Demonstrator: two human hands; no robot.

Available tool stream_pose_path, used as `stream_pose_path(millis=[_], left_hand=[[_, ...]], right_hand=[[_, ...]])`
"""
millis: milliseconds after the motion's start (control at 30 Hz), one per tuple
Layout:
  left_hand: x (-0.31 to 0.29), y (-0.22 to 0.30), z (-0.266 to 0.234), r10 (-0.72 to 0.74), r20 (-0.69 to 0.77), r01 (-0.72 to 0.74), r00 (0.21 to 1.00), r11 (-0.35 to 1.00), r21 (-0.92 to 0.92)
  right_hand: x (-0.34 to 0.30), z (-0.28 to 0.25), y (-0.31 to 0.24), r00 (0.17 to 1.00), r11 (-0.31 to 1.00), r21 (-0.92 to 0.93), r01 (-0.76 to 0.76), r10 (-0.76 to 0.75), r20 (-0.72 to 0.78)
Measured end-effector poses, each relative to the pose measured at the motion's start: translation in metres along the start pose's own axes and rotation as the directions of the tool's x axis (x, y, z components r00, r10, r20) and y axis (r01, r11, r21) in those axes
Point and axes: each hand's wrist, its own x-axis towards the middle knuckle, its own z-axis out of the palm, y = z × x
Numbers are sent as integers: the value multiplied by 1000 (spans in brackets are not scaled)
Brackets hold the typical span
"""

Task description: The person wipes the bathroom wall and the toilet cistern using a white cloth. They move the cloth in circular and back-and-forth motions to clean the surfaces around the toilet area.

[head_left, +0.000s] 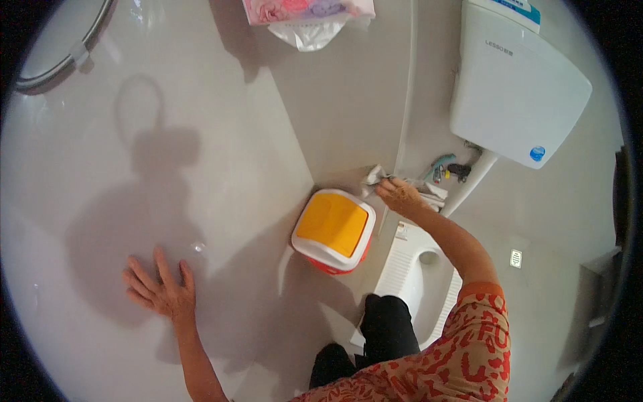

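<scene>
My left hand [163,289] lies with its fingers spread against the pale wall [221,194] on the left. It holds nothing. My right arm reaches forward past the squat toilet, and my right hand [400,194] is closed on a crumpled greyish-white cloth [373,179]. The cloth is close to the corner of the wall, just behind a bin. More pale folded material [432,193] shows beyond my right wrist; I cannot tell whether it is part of the same cloth. The bin [333,226] has a white rim, a yellow lid and a red body.
A white cistern [519,87] hangs at the upper right, its pipe [472,181] running down to the squat toilet [422,281]. Small dark and green fittings [447,169] sit beside the pipe. A pink tissue pack [308,12] hangs above. A metal hose [67,63] curves at the upper left.
</scene>
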Motion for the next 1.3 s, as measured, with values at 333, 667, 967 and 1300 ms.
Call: stream_pose_path(millis=[333,667,967,1300], left_hand=[[1,4,3,10,-41,-9,999,1000,15],[2,7,3,54,-65,-48,996,995,85],[1,10,3,41,19,-43,999,992,117],[-2,6,10,58,-21,-56,998,993,107]], right_hand=[[-46,-61,92,561,482,608,-631,825,-72],[65,-43,49,127,-47,985,-166,990,68],[25,55,-11,168,-221,949,-226,950,261],[-41,122,-108,435,-271,798,-539,721,539]])
